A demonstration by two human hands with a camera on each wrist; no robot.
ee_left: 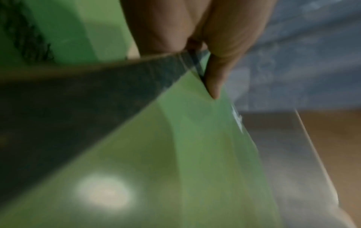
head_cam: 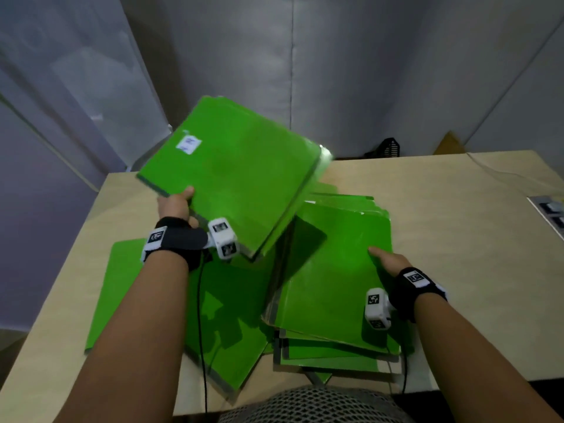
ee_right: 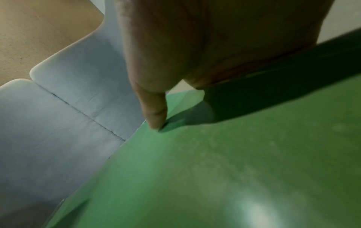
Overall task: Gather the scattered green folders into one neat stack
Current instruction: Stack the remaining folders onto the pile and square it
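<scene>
1 bright green folder point(head_cam: 235, 175) with a white label, raised over the table point(head_cam: 442, 209), is pinched by the left hand point(head_cam: 177, 206); the right hand point(head_cam: 386, 259) lies flat on the uneven stack point(head_cam: 335, 300); 2 more lie loose.

A pale wood-grain table point(head_cam: 442, 209) is set against walls draped in grey-white fabric point(head_cam: 351, 56), which is joined by a vertical seam point(head_cam: 292, 71) near the middle. Beyond the far edge a black perforated basket point(head_cam: 387, 148) and a brown cardboard corner point(head_cam: 450, 145) are partly seen. At the right edge a grey panel with switches point(head_cam: 549, 209) is laid (details too small to read). A mesh chair back point(head_cam: 305, 404) is visible at the bottom. The lighting is dim.
</scene>
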